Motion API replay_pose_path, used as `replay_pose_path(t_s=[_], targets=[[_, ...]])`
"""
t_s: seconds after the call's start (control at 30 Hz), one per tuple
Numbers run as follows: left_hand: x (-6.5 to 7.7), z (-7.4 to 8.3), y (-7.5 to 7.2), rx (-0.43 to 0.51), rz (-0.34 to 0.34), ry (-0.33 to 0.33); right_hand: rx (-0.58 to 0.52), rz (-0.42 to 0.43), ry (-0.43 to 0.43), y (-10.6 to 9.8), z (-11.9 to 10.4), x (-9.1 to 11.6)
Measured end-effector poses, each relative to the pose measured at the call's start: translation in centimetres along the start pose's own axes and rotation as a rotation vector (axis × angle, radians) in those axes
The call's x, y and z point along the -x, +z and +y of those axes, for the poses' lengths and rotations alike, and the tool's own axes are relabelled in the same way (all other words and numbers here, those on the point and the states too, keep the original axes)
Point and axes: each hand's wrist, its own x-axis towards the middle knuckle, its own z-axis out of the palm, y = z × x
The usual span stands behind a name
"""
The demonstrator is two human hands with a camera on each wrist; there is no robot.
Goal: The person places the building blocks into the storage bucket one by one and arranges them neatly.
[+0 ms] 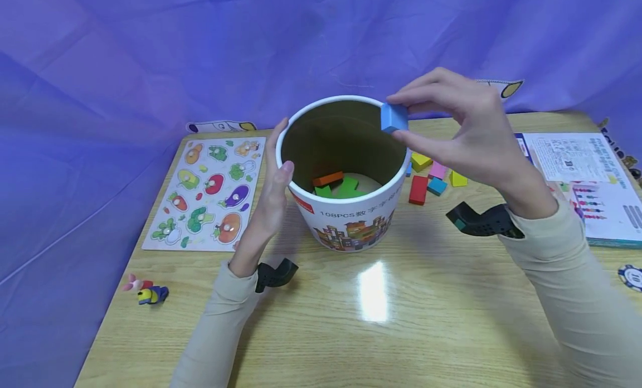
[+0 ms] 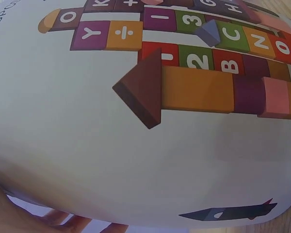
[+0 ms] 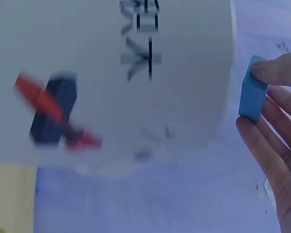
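Observation:
A large white bucket [image 1: 351, 223] with printed toy blocks on its wall stands on the table. My left hand [image 1: 275, 190] holds its left side, thumb at the rim and fingers along the outside. In the left wrist view part of the left hand [image 2: 24, 216] shows past the bucket's edge. My right hand [image 1: 466, 126] pinches a small blue block [image 1: 393, 117] between thumb and fingertips at the bucket's right rim. The right wrist view shows the blue block [image 3: 253, 92] beside the bucket wall. Inside the bucket lie green blocks [image 1: 346, 187] and an orange block [image 1: 328, 179].
Right of the bucket lie several loose blocks, among them a red block [image 1: 418, 190] and a yellow block [image 1: 458, 179]. A vegetable puzzle board [image 1: 200, 193] is on the left, with small figurines [image 1: 150, 293] nearer. Booklets [image 1: 597, 182] and a poker chip [image 1: 631, 277] lie right.

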Motion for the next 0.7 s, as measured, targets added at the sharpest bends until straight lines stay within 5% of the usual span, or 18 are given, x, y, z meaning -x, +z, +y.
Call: replay_pose_path(t_s=[0.3,0.7], targets=[[0.1,0.2,0.1,-0.024,0.01,-0.021,-0.021,-0.052,-0.052,2.7,0.1,-1.3],[0.1,-0.2,0.0,-0.023,-0.002,0.001,-0.041,-0.081,-0.087,3.3,0.5,-1.7]])
